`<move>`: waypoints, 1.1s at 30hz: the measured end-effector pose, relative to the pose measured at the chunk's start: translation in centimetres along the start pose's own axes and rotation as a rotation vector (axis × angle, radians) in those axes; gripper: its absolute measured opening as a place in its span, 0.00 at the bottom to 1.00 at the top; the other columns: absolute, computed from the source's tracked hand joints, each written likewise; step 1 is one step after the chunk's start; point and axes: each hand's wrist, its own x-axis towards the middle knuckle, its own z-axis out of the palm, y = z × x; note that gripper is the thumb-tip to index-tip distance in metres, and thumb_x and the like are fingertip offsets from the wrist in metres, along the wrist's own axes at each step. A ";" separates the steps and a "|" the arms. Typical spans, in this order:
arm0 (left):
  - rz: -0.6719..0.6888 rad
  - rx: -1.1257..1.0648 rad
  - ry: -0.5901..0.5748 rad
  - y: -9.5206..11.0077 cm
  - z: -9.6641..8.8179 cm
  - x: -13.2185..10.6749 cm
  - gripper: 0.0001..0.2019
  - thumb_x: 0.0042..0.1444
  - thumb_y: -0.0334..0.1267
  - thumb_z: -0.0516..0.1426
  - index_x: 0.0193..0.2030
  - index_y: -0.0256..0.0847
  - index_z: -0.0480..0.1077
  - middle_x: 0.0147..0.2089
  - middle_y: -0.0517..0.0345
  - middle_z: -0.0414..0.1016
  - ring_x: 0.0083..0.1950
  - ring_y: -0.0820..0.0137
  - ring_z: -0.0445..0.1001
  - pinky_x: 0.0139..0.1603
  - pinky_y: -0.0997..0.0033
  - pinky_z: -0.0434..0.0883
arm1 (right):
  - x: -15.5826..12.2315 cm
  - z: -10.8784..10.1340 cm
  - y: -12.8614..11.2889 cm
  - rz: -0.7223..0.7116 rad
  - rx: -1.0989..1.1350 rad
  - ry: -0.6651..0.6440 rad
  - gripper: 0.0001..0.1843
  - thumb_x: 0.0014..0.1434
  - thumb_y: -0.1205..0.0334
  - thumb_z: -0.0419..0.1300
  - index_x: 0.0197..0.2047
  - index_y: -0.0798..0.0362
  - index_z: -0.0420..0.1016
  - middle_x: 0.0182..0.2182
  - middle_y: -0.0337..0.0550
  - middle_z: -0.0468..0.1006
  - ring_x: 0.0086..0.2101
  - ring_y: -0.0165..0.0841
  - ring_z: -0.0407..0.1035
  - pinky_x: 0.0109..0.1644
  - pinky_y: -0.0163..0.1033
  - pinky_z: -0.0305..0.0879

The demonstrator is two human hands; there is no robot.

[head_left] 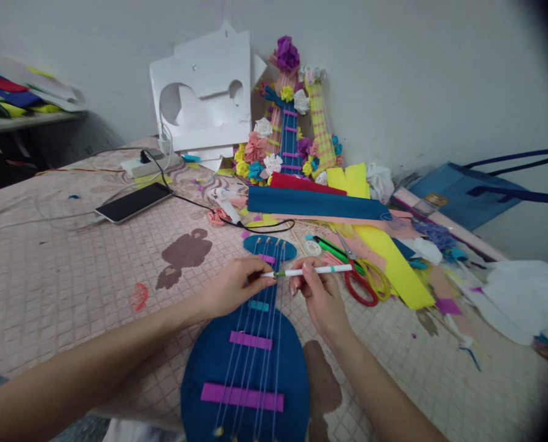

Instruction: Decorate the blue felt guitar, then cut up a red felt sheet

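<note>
My right hand [319,301] grips a slim white pen [336,269] with a teal band and a green section toward its left end. My left hand [244,283] pinches the pen's small white end piece; I cannot tell whether that is a separate cap. Both hands are over the neck of a blue toy guitar [204,362], which lies with its body toward me. Thin clear strings run along it to several small pegs on the blue head [250,244]. Purple strips [250,340] and one turquoise strip [258,306] cross beneath the strings.
Red-and-yellow scissors [364,291] and green pens [333,252] lie right of the guitar head. Blue paper [311,202], yellow paper [403,270] and scraps spread behind. A phone [134,202], power strip [142,166] and cables are at left. Flower-decorated guitars [290,138] lean against the wall.
</note>
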 end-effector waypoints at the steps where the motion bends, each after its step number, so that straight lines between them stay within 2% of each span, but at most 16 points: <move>1: 0.006 0.007 -0.008 0.1 0.0 0.0 0.11 0.61 0.41 0.53 0.36 0.37 0.73 0.32 0.58 0.71 0.33 0.73 0.67 0.33 0.74 0.62 | -0.1 0.0 0.1 0.005 -0.017 -0.013 0.12 0.63 0.52 0.55 0.34 0.51 0.72 0.21 0.34 0.67 0.23 0.27 0.63 0.28 0.34 0.60; 6: 0.057 0.047 -0.018 0.5 0.2 -0.2 0.12 0.62 0.40 0.52 0.34 0.36 0.72 0.30 0.58 0.70 0.32 0.74 0.66 0.32 0.75 0.62 | -0.4 0.4 1.0 0.015 -0.087 -0.059 0.14 0.64 0.50 0.54 0.34 0.50 0.70 0.21 0.34 0.67 0.23 0.27 0.63 0.28 0.33 0.59; 11: 0.133 0.081 0.010 0.5 0.6 -0.5 0.13 0.64 0.39 0.49 0.34 0.37 0.71 0.33 0.54 0.72 0.36 0.71 0.69 0.37 0.73 0.66 | -0.6 0.4 1.7 -0.053 -0.106 -0.088 0.13 0.64 0.50 0.53 0.33 0.49 0.67 0.21 0.33 0.66 0.23 0.27 0.62 0.29 0.34 0.59; 17: 0.187 0.199 0.013 0.5 0.6 -0.5 0.12 0.64 0.37 0.49 0.34 0.36 0.70 0.33 0.53 0.72 0.37 0.70 0.69 0.37 0.72 0.66 | -0.6 0.3 2.2 -0.021 -0.052 -0.054 0.13 0.64 0.50 0.53 0.34 0.49 0.68 0.21 0.34 0.66 0.24 0.28 0.61 0.30 0.35 0.60; 26: 0.070 0.054 0.008 0.5 -0.2 -0.4 0.11 0.61 0.41 0.53 0.35 0.37 0.73 0.29 0.58 0.71 0.29 0.74 0.67 0.29 0.76 0.62 | -0.1 0.3 1.4 0.029 -0.063 -0.063 0.15 0.62 0.48 0.56 0.35 0.51 0.72 0.20 0.35 0.67 0.22 0.28 0.63 0.27 0.34 0.60; 30: 0.027 0.015 0.017 0.4 -0.1 -0.3 0.10 0.60 0.38 0.53 0.34 0.36 0.73 0.27 0.59 0.70 0.28 0.75 0.66 0.29 0.77 0.61 | 0.0 0.5 1.2 0.055 -0.062 -0.053 0.15 0.61 0.47 0.56 0.36 0.51 0.71 0.20 0.35 0.68 0.22 0.28 0.64 0.26 0.34 0.62; 33: -0.040 -0.043 0.038 0.3 0.1 -0.2 0.11 0.60 0.40 0.53 0.33 0.36 0.73 0.26 0.60 0.69 0.28 0.75 0.64 0.28 0.77 0.59 | -0.1 0.4 1.0 0.040 -0.079 -0.020 0.14 0.61 0.48 0.56 0.36 0.51 0.68 0.22 0.35 0.68 0.22 0.28 0.64 0.26 0.34 0.62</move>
